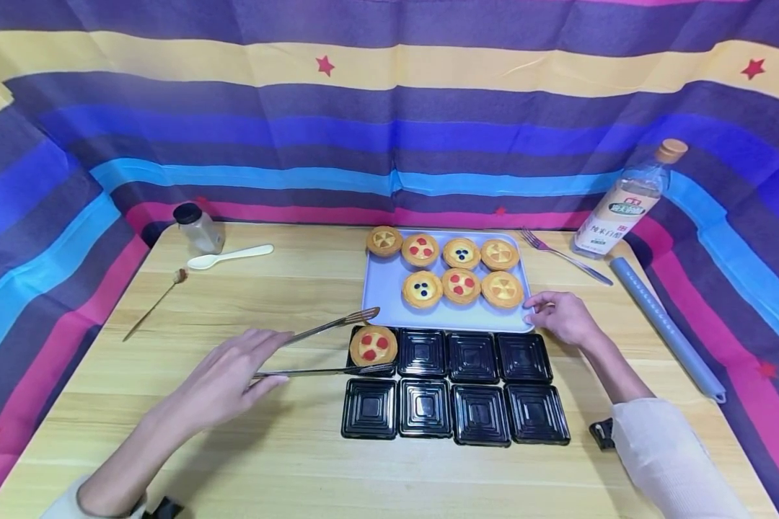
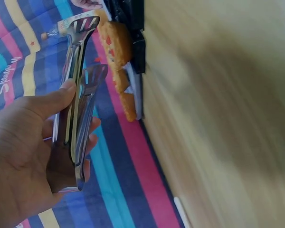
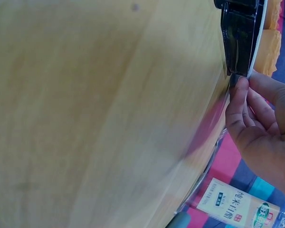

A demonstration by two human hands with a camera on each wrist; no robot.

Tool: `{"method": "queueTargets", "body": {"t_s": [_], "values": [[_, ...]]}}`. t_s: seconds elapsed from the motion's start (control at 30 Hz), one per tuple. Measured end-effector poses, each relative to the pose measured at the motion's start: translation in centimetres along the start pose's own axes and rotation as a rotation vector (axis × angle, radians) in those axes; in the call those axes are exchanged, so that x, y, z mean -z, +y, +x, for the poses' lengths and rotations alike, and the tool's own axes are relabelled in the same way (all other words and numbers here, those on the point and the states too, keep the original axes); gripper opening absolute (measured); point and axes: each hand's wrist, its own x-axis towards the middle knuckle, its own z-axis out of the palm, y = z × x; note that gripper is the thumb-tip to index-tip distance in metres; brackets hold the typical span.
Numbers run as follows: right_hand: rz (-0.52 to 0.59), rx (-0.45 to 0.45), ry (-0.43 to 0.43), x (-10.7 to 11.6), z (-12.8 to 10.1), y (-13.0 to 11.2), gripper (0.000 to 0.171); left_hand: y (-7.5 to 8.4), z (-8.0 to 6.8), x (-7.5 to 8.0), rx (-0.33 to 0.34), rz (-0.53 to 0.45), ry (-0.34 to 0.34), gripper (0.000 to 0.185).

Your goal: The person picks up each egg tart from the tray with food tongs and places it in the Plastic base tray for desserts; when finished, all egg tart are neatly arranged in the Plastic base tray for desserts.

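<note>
Gripping tongs (image 2: pixel 62 145), the left hand (image 1: pixel 230 378) has their tips apart on either side of a tart (image 1: pixel 373 347) in the far-left black tray (image 1: pixel 352 363), contact unclear; the right hand (image 1: pixel 558 317) pinches the near-right corner of the lilac tray (image 1: pixel 383 288) bearing seven tarts (image 1: pixel 461 286).

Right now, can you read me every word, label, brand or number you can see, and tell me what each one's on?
"纯米白醋": the bottle.
"Shang", the ending unclear: the striped cloth, in the left wrist view.
Brand in the bottle's green oval, and its fine print: too blurred or small to read.
Pale marks along the blue-gray bar: too small to make out.
</note>
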Motion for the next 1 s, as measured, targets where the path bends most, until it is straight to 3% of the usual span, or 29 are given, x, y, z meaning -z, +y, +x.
{"method": "queueTargets", "body": {"t_s": [0.17, 0.43, 0.7, 1.0], "values": [[0.002, -0.003, 0.0, 0.1, 0.0, 0.0, 0.031, -0.2, 1.6, 0.0, 0.006, 0.004, 0.009, 0.057], [0.01, 0.029, 0.007, 0.1, 0.1, -0.1, 0.031, -0.5, 4.7, -0.7, 0.089, -0.021, -0.078, 0.058], [0.022, 0.017, -0.006, 0.0, -0.1, 0.0, 0.031, -0.7, 8.2, -1.9, 0.047, 0.019, -0.076, 0.057], [0.019, 0.018, -0.003, -0.1, 0.0, 0.0, 0.03, -0.9, 9.9, -3.4, 0.03, 0.059, -0.082, 0.056]]}}
